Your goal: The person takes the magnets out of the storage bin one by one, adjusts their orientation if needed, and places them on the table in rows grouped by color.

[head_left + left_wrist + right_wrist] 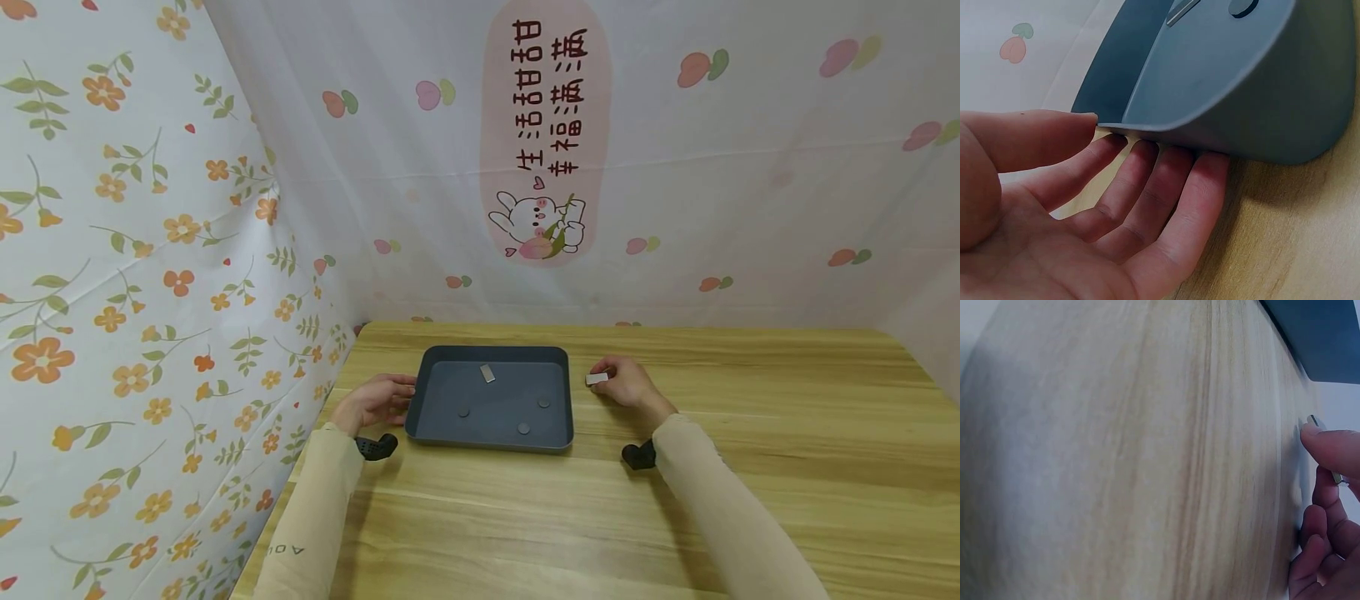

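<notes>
A dark grey rectangular tray sits on the wooden table. My left hand is at its left end; in the left wrist view the fingertips touch the outer wall and the thumb lies at the rim. Right of the tray, my right hand pinches a small flat rectangular silvery piece between thumb and fingers. In the right wrist view the thumb covers most of that piece. Inside the tray lie a similar rectangular piece and three small round grey discs.
The wooden table extends to the right and toward me. A printed white curtain hangs behind it, and a flowered cloth hangs along the left side. Black wrist mounts sit below both hands.
</notes>
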### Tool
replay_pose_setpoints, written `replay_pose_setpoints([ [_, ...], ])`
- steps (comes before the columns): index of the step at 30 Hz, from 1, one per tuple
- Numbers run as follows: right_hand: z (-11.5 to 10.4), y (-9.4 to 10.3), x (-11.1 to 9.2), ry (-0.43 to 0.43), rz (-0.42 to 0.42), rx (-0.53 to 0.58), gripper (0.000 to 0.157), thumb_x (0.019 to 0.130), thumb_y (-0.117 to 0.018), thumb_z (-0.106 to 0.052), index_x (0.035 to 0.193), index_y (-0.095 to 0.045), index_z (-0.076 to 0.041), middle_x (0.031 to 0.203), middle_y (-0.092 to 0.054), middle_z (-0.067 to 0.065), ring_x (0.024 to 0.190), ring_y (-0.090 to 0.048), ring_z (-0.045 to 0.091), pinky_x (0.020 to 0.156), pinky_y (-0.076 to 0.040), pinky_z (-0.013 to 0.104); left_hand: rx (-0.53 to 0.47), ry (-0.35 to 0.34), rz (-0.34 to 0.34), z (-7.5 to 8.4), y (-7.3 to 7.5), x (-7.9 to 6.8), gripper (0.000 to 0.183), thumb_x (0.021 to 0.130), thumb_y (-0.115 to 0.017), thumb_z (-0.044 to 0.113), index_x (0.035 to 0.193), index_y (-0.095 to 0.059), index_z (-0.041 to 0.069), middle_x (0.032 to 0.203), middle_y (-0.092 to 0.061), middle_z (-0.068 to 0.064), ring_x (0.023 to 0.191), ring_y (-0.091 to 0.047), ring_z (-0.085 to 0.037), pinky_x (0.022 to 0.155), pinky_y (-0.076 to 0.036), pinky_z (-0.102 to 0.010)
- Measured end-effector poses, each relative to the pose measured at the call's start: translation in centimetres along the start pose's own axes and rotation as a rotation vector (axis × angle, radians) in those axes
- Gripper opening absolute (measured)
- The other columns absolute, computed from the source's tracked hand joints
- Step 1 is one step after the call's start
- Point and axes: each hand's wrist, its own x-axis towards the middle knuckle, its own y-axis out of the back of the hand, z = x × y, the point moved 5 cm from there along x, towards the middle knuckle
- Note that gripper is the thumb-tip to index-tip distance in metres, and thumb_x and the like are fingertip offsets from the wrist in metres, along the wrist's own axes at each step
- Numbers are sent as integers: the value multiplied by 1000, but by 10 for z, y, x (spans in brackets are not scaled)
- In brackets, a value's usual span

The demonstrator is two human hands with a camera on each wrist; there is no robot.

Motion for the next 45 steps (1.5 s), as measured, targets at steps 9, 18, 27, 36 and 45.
replay_pose_setpoints([
  [9, -1, -1, -1, 4, -4, -23, 24, 83, -69, -9, 106, -68, 0, 85, -57, 11, 75, -48, 23, 67, -36, 31, 3, 4, 4, 0, 0, 1, 43, 101, -43, 7, 143, -39, -1, 122, -58, -12, 100, -58, -19, 78, -51, -37],
  [18, 0, -2, -1, -3, -10, -25, 25, 84, -68, -8, 107, -67, 2, 84, -60, 11, 73, -49, 21, 65, -38, 30, -1, -4, 10, -1, 0, 2, 44, 101, -43, 7, 143, -39, -2, 120, -59, -12, 99, -58, -19, 77, -51, -36],
  [27, 2, -1, -1, 12, -6, -30, 25, 83, -67, -9, 105, -68, 3, 94, -66, 17, 80, -56, 24, 69, -41, 31, -8, 3, 24, -2, 0, 2, 43, 100, -43, 7, 142, -41, -1, 117, -60, -10, 99, -58, -19, 77, -51, -36],
  [36, 4, 0, -1, -3, -15, -31, 25, 85, -66, -11, 107, -68, 3, 98, -65, 20, 83, -57, 26, 71, -43, 33, -6, -4, 28, -2, -1, 2, 42, 100, -44, 7, 142, -41, -2, 117, -60, -11, 99, -58, -20, 77, -50, -36],
  [45, 1, -1, -3, 4, -10, -25, 26, 85, -66, -9, 107, -67, 4, 93, -63, 18, 78, -52, 25, 68, -40, 31, -1, -8, 22, -1, -2, 1, 43, 101, -43, 7, 143, -40, -2, 116, -60, -10, 98, -59, -19, 77, -50, -35],
])
